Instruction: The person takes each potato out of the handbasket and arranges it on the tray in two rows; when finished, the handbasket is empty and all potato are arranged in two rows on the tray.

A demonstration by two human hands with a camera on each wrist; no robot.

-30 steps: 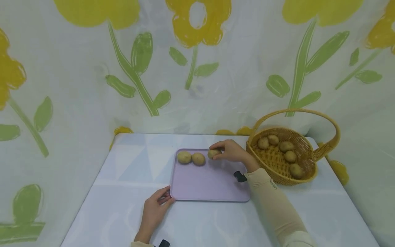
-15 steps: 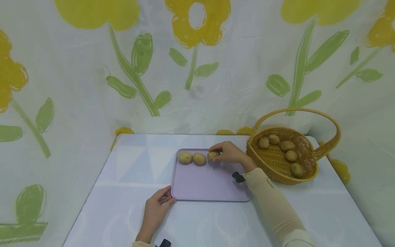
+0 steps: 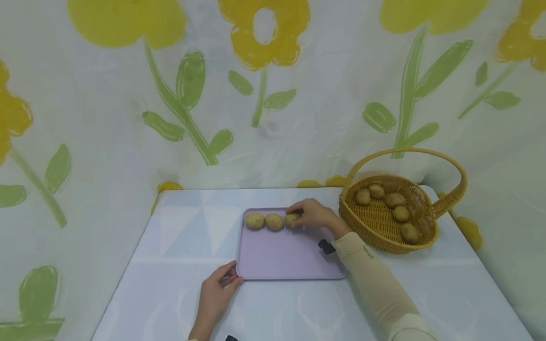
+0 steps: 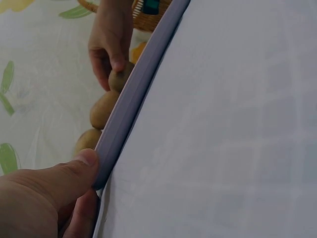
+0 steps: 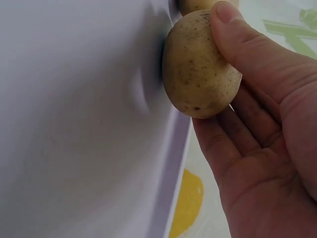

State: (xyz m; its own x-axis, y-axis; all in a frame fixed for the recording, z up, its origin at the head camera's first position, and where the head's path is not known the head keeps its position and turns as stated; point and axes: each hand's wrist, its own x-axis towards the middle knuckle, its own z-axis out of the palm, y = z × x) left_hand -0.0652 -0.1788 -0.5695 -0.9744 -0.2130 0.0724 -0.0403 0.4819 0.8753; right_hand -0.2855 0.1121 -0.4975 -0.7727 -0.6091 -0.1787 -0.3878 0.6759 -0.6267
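Observation:
My right hand point(image 3: 313, 214) pinches a potato point(image 5: 198, 64) between thumb and fingers at the far side of a lilac tray point(image 3: 290, 255). The right wrist view shows that potato right at the tray's surface. To its left, two more potatoes, a middle one point(image 3: 274, 222) and an end one point(image 3: 254, 220), lie in a row along the far rim. The held potato's near end sits against the middle one. My left hand point(image 3: 215, 291) grips the tray's near left corner, its thumb point(image 4: 86, 157) on the rim and its fingers around the outside, partly hidden.
A wicker basket point(image 3: 384, 244) with a tall arched handle stands right of the tray, several potatoes point(image 3: 401, 213) inside. The white patterned table point(image 3: 170, 284) meets a flower-printed backdrop point(image 3: 315, 142) behind and at the sides.
My right hand has shifted slightly left with its potato, closing the gap to the middle potato. The left hand stays at the tray corner. The head view has moved a little.

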